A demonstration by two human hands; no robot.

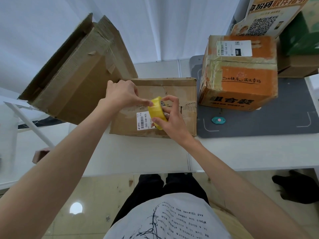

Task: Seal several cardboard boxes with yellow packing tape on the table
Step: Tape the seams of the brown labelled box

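A flat brown cardboard box [177,90] with a white barcode label lies on the white table [138,152] in front of me. Above its torn middle seam my right hand [170,116] grips a roll of yellow packing tape [156,111], thumb on the outer rim and fingers on its far side. My left hand [120,94] reaches in from the left, and its forefinger and thumb pinch at the top of the roll. Whether a tape end is lifted, I cannot tell.
A large brown box [74,75] with open flaps stands tilted at the left. An orange printed box [241,80] sits on a grey mat [276,121] at the right, with a small teal cutter [218,120] in front of it. More boxes stand behind at the far right.
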